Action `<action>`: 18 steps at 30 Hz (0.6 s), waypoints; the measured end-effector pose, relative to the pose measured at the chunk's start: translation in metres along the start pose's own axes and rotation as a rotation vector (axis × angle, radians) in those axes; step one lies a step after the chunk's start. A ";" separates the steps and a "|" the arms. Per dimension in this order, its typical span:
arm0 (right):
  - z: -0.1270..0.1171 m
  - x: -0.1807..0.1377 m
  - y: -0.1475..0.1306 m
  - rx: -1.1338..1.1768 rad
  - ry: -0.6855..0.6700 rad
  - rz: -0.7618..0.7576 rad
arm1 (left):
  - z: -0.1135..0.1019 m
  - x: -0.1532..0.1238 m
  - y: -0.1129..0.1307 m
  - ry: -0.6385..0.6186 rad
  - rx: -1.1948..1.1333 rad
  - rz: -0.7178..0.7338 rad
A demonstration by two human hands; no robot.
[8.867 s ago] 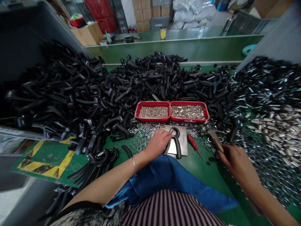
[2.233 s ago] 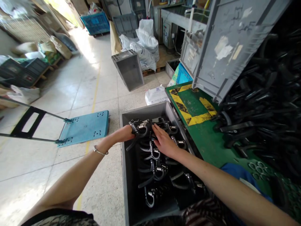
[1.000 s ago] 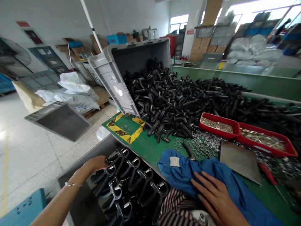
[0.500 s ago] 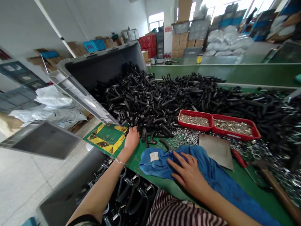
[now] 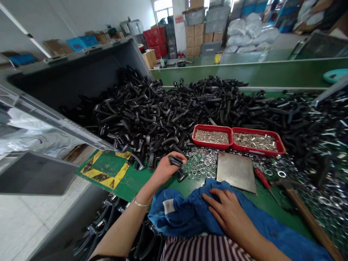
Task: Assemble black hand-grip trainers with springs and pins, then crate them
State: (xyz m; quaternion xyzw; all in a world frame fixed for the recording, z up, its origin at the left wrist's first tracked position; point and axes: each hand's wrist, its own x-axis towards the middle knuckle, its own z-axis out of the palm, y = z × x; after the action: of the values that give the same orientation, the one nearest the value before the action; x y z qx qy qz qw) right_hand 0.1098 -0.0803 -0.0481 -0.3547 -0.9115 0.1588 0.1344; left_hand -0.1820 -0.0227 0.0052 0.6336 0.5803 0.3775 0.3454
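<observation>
My left hand is closed around a black curved handle, just in front of the big pile of similar black handles. Another black piece lies on the green bench right beside the fingers. My right hand rests on a bunched blue cloth, its fingers laid out over the fabric with nothing gripped. Loose metal rings are scattered between the left hand and a flat metal plate.
Two red trays of small metal parts stand before the pile. A red screwdriver and a hammer lie at right. A tipped grey crate spills handles at left; below the bench edge, a bin holds black parts.
My left hand has come away from the pile's near edge, moving right, and now shows a black handle in its grip. My right hand stays on the cloth, which is more bunched. The view has shifted.
</observation>
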 end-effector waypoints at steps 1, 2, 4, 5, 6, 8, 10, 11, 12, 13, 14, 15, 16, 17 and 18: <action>-0.001 -0.003 0.003 0.011 -0.004 0.020 | 0.014 0.014 0.002 -0.079 0.169 0.065; -0.003 -0.006 0.005 0.037 -0.016 0.026 | 0.026 0.028 0.003 -0.171 0.367 0.121; -0.009 -0.014 0.008 0.114 -0.054 0.038 | 0.047 0.049 0.004 -0.336 0.738 0.183; -0.015 -0.019 0.010 0.158 -0.070 0.048 | 0.055 0.056 0.005 -0.396 0.874 0.189; -0.022 -0.025 0.013 0.196 -0.076 0.062 | 0.063 0.060 0.005 -0.432 0.964 0.188; -0.042 -0.041 0.023 0.238 -0.065 0.100 | 0.076 0.066 0.006 -0.451 1.026 0.189; -0.064 -0.063 0.042 0.224 -0.029 0.165 | 0.086 0.069 0.004 -0.450 1.086 0.174; -0.075 -0.076 0.055 0.202 0.001 0.208 | 0.091 0.070 0.003 -0.453 1.138 0.162; -0.085 -0.091 0.070 0.176 0.045 0.254 | 0.094 0.072 0.002 -0.458 1.189 0.154; -0.094 -0.106 0.088 0.147 0.100 0.307 | 0.097 0.073 0.001 -0.465 1.235 0.149; -0.102 -0.121 0.109 0.114 0.164 0.368 | 0.099 0.074 0.001 -0.475 1.268 0.151; -0.110 -0.136 0.131 0.081 0.229 0.430 | 0.101 0.075 0.000 -0.486 1.286 0.157; -0.116 -0.150 0.156 0.043 0.282 0.515 | 0.102 0.076 -0.001 -0.496 1.293 0.164; -0.123 -0.162 0.183 -0.005 0.317 0.595 | 0.102 0.076 -0.003 -0.505 1.291 0.168; -0.130 -0.172 0.210 -0.069 0.334 0.676 | 0.102 0.077 -0.004 -0.512 1.279 0.172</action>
State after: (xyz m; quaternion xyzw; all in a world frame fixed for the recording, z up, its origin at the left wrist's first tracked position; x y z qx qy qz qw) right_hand 0.4054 -0.0272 -0.0333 -0.6608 -0.7134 0.1032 0.2093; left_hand -0.0913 0.0542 -0.0413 0.8256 0.5368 -0.1741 -0.0012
